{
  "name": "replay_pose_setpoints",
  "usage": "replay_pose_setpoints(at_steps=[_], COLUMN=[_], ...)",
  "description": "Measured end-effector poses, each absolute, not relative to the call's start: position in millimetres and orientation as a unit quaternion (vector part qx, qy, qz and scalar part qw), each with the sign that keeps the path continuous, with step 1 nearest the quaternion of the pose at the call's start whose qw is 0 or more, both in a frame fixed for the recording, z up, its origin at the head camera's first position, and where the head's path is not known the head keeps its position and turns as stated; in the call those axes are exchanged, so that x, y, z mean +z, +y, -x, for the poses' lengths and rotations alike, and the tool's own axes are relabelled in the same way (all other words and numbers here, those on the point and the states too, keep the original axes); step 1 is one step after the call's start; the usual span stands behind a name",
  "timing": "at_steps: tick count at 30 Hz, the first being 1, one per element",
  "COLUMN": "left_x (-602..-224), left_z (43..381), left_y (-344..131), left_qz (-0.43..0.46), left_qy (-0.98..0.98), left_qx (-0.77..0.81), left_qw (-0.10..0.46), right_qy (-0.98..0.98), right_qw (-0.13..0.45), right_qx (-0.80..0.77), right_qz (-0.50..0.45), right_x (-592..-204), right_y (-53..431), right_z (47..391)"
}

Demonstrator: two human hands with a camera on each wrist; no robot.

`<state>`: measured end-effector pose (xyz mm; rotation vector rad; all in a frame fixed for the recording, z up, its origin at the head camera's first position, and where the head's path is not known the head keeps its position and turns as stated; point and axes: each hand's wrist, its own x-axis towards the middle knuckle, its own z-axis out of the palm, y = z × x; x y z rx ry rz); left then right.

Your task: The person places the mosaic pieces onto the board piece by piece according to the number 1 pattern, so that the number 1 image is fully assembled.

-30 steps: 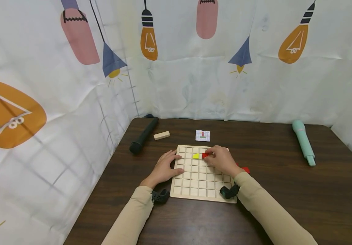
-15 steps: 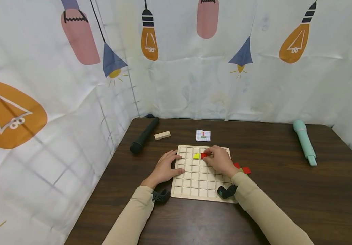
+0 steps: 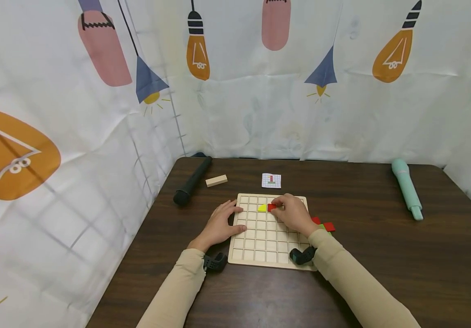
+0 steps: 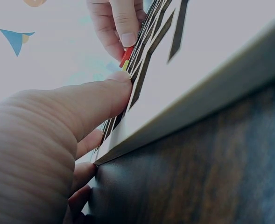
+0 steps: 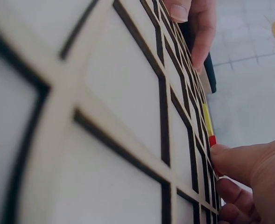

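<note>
A pale wooden grid board (image 3: 260, 248) lies on the table, with a yellow triangle tile (image 3: 262, 208) in one of its upper cells. Right beside the yellow tile is a red square tile (image 3: 271, 207), which my right hand (image 3: 294, 216) pinches between thumb and fingers. In the right wrist view the thumb presses at the red tile's (image 5: 212, 140) edge. My left hand (image 3: 219, 226) rests at the board's left edge, thumb and fingers spread; the left wrist view has its thumb (image 4: 100, 95) on top of the grid.
Red tiles (image 3: 329, 227) and a green one lie by the board's right side, partly behind the right wrist. Beyond the board are a small patterned card (image 3: 271, 181), a wooden block (image 3: 217, 181) and a black microphone (image 3: 192, 182). A mint-green microphone-shaped object (image 3: 407, 189) lies far right.
My right hand has shifted slightly left with the red tile, bringing it up against the yellow one. More of the tiles beside the board show now. The left hand has stayed put.
</note>
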<state>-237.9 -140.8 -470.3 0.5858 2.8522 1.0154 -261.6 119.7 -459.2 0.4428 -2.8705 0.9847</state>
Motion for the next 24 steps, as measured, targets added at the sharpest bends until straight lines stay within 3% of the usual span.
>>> replay_pose_setpoints(at_steps=[24], left_x=[-471.4], left_z=[240.6], left_y=[-141.3], left_qz=[-0.189], left_qy=[0.926], left_qx=[0.324], left_qw=[0.033], right_qy=[-0.930], right_qw=[0.042], right_qx=[0.339], right_qz=[-0.138], right_x=[-445.6], right_y=[137.1], right_z=[239.4])
